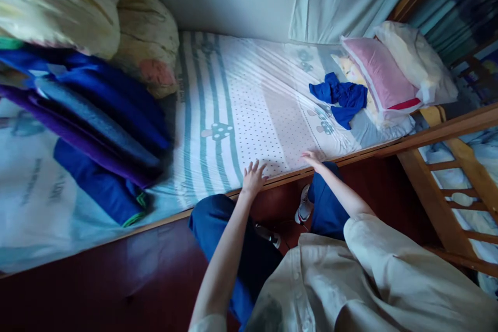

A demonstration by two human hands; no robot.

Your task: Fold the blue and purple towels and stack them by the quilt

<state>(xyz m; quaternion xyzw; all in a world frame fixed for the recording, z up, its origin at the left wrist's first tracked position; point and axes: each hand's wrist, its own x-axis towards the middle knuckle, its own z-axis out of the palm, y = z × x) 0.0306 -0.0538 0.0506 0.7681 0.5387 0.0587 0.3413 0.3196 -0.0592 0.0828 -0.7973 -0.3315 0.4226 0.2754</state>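
Observation:
My left hand (254, 178) is at the front edge of the bed, fingers spread, with nothing in it. To its right, my right hand (312, 158) reaches over the same edge, fingers stretched out and holding nothing. Whether either palm presses on the patterned bed sheet (252, 93) I cannot tell. A crumpled blue garment (340, 94) lies on the sheet beyond my right hand. Left of my left hand are folded clothes: a blue one with green trim (103, 184), a purple one (78, 137), a grey-blue one (97, 116) and a bright blue one (116, 98).
A pink pillow (383, 75) and a pale bundle (418, 59) rest at the bed's right end. Pale yellow bedding (146, 36) is piled at the left. A wooden rail (447, 127) and ladder (443, 192) stand at right. A light curtain (342, 0) hangs behind.

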